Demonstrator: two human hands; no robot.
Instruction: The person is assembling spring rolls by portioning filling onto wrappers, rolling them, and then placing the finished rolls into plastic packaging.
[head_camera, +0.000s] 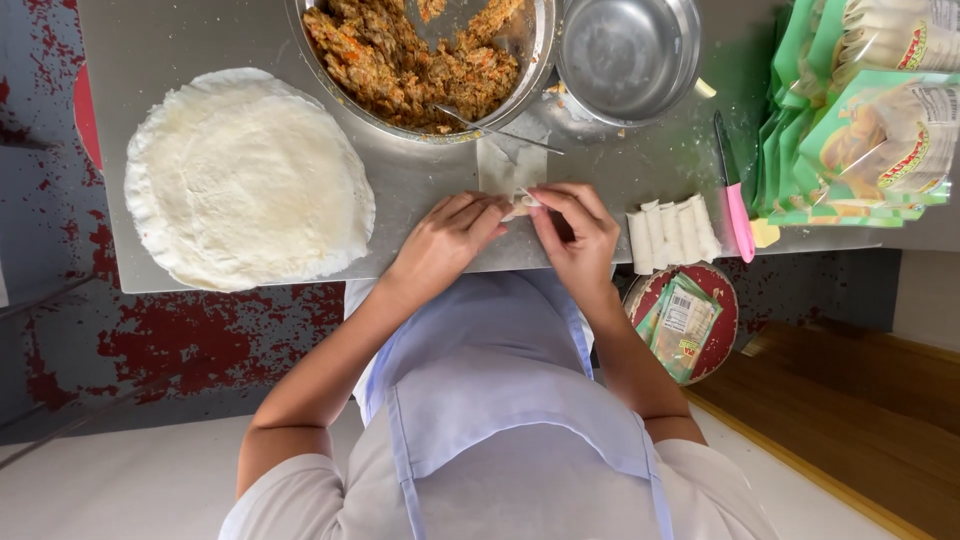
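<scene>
My left hand (445, 240) and my right hand (575, 235) meet at the near edge of a steel table (420, 185), fingers pinched together on a thin white wrapper sheet (510, 165) that lies flat in front of them. The fold under my fingertips is mostly hidden. A large steel bowl of orange-brown minced filling (415, 55) stands just beyond the wrapper, with a spoon (495, 130) resting in it. Several finished white rolls (672, 232) lie in a row to the right of my right hand.
A round stack of white wrappers (245, 180) fills the table's left side. An empty steel bowl (628, 55) stands at the back. A pink-handled knife (735, 195) lies beside green packets (860, 120). A red stool (690, 320) with a packet sits below.
</scene>
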